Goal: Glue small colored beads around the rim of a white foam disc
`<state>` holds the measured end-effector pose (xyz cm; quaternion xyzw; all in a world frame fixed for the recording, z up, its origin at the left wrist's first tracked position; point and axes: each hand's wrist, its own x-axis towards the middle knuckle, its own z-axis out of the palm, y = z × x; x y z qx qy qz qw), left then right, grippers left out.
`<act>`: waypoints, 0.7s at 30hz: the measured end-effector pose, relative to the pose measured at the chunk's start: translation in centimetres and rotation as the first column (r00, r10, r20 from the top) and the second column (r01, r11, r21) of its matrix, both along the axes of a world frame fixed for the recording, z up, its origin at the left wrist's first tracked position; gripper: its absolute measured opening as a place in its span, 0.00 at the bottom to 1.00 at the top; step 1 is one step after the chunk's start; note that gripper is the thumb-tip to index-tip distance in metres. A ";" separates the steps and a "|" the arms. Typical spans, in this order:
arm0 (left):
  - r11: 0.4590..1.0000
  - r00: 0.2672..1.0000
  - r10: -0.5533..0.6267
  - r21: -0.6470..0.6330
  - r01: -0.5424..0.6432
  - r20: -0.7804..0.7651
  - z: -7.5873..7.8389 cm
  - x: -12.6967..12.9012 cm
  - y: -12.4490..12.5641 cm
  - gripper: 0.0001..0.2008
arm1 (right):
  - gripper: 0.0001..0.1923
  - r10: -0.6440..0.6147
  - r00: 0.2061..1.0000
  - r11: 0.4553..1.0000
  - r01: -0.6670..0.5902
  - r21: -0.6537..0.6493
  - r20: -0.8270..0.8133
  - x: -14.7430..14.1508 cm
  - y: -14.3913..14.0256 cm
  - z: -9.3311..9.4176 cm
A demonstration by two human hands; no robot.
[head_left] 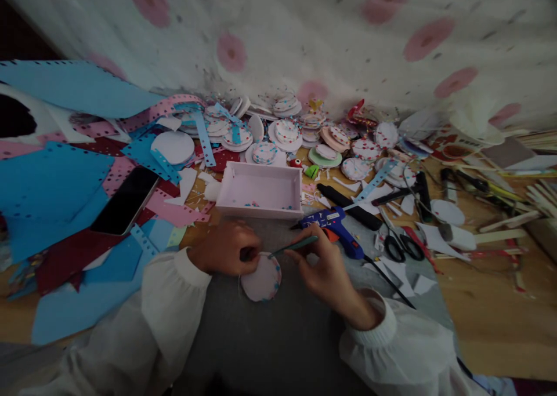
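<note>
My left hand (226, 248) pinches the top edge of a pale pink foam disc (262, 280) that lies on a grey mat (278, 332). Small blue and red dots run along the disc's right rim. My right hand (324, 268) holds a thin teal-handled tool (293, 246), its tip touching the disc's upper edge. Both arms wear white sleeves.
A shallow pink box (260, 194) sits just beyond my hands. A blue glue gun (335, 226) and black scissors (402, 246) lie to the right. A dark phone (125, 202) rests on blue and pink foam sheets at left. Several decorated discs (285, 132) pile up by the wall.
</note>
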<state>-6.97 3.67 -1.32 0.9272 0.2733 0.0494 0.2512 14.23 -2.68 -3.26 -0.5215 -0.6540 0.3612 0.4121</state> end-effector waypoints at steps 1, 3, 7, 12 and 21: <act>1.000 1.000 0.003 0.000 -0.003 -0.001 0.0 0.0 0.0 0.06 | 0.09 -0.003 1.000 1.000 0.002 0.007 0.012 0.0 0.0 -0.1; 1.000 1.000 0.013 0.005 -0.013 0.012 0.1 0.0 0.0 0.07 | 0.09 -0.004 0.999 1.000 0.003 0.019 0.038 0.0 -0.1 -0.2; 1.000 1.000 0.018 0.022 -0.018 0.014 0.0 0.0 -0.1 0.07 | 0.09 0.000 0.997 1.000 -0.002 0.028 0.077 0.0 -0.2 -0.2; 1.000 0.999 0.020 0.005 -0.020 0.049 -0.2 0.0 -0.1 0.08 | 0.08 0.020 0.993 0.999 -0.025 0.036 0.117 0.0 -0.3 -0.1; 1.000 0.999 0.019 0.009 -0.020 0.029 -0.3 -0.1 -0.1 0.08 | 0.08 0.028 0.995 0.998 -0.034 0.056 0.100 0.2 -0.2 0.0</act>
